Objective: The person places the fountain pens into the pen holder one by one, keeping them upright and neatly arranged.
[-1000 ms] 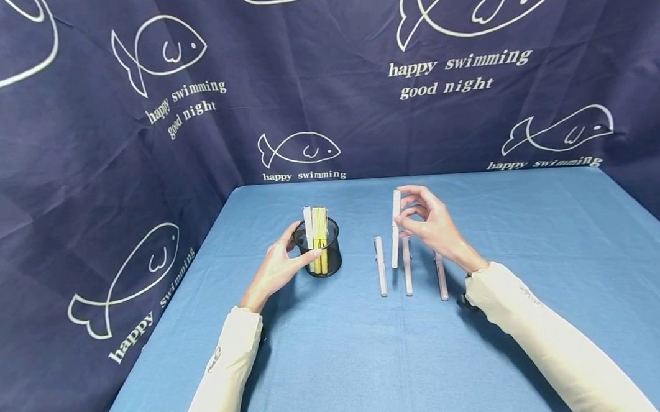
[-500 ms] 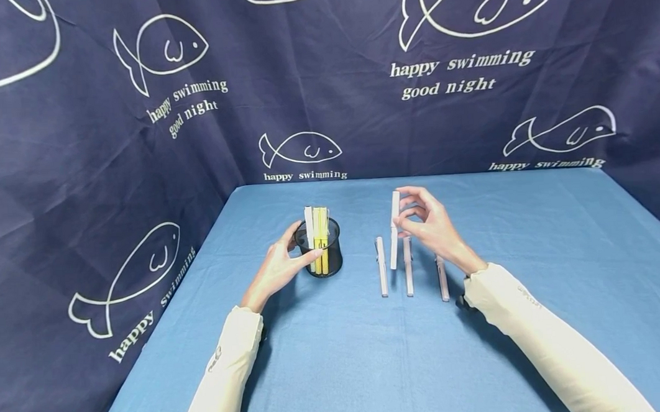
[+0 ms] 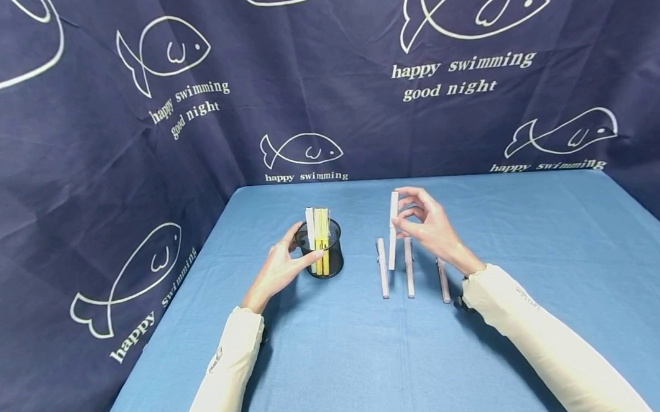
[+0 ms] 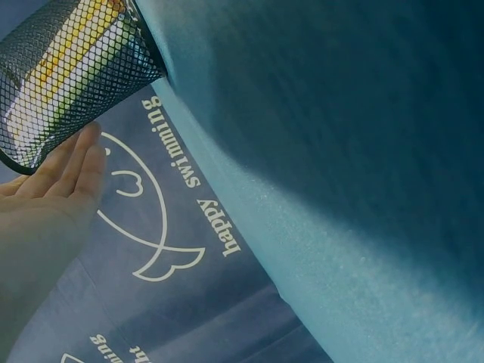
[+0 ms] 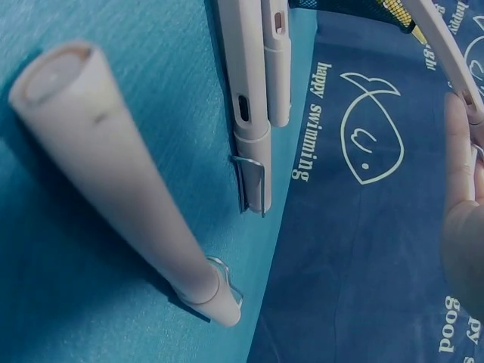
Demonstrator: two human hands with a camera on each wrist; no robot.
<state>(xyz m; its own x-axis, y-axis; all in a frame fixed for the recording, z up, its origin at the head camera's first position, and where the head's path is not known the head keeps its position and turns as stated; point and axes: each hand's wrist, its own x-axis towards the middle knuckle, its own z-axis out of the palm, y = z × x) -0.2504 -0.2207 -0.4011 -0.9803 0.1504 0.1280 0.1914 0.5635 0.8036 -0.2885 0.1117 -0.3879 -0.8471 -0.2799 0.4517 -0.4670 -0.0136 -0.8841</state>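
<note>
My left hand [image 3: 279, 264] grips a black mesh pen holder [image 3: 336, 258], thumb across its front and fingers round the far left side. Upright in the holder are yellow pens [image 3: 320, 228] and a white pen [image 3: 310, 226]. In the left wrist view, fingertips lie against the mesh wall [image 4: 83, 83]. My right hand [image 3: 432, 228] pinches a pale pink pen [image 3: 392, 246] near its middle, almost upright and slightly tilted. Below that hand, three more pale pink pens lie on the cloth: a left one [image 3: 383, 278], a middle one [image 3: 409, 276] and a right one [image 3: 444, 284].
A blue cloth [image 3: 338, 361] covers the table. Dark blue curtains [image 3: 358, 105] with white fish drawings hang behind and at the left. In the right wrist view, a lying pen [image 5: 128, 166] with a metal clip sits closest to the camera.
The right hand has drifted very slightly left with its pen. The left hand keeps its grip on the pen holder, and the lying pens stay put.
</note>
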